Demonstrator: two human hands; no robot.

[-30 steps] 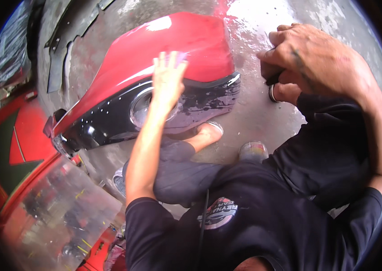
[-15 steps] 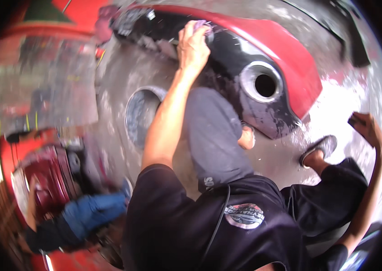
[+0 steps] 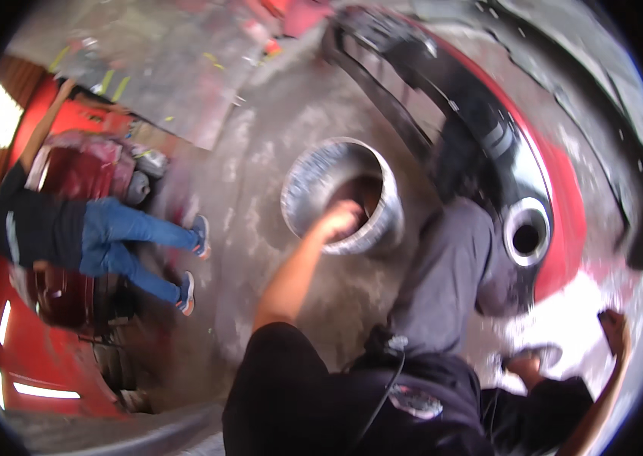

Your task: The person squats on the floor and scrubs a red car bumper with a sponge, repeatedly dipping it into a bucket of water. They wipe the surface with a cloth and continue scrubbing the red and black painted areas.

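My left hand (image 3: pixel 340 219) reaches into the mouth of a round grey bucket (image 3: pixel 296 190) on the floor. Its fingers are blurred and partly hidden by shadow inside, so I cannot tell what they hold. At the far right my right hand (image 3: pixel 616 334) is closed, with something small and dark at its fingers that I cannot make out. Between my hands, beyond my bent knee, lies a red and black car bumper (image 3: pixel 562 201). A pale ring (image 3: pixel 542 220) surrounds a round dark opening near its close end.
On the left, another person (image 3: pixel 48 228) in blue jeans is beside a dark red car part (image 3: pixel 71 178). A red car panel (image 3: pixel 40 342) is below them. A grey sheet (image 3: pixel 177 68) lies at the upper left. Long dark trim (image 3: pixel 603 114) runs along the right.
My left hand has left the bumper, where it held a purplish cloth or pad, and dropped into the bucket. The view has swung left; my right hand remains out to the right.
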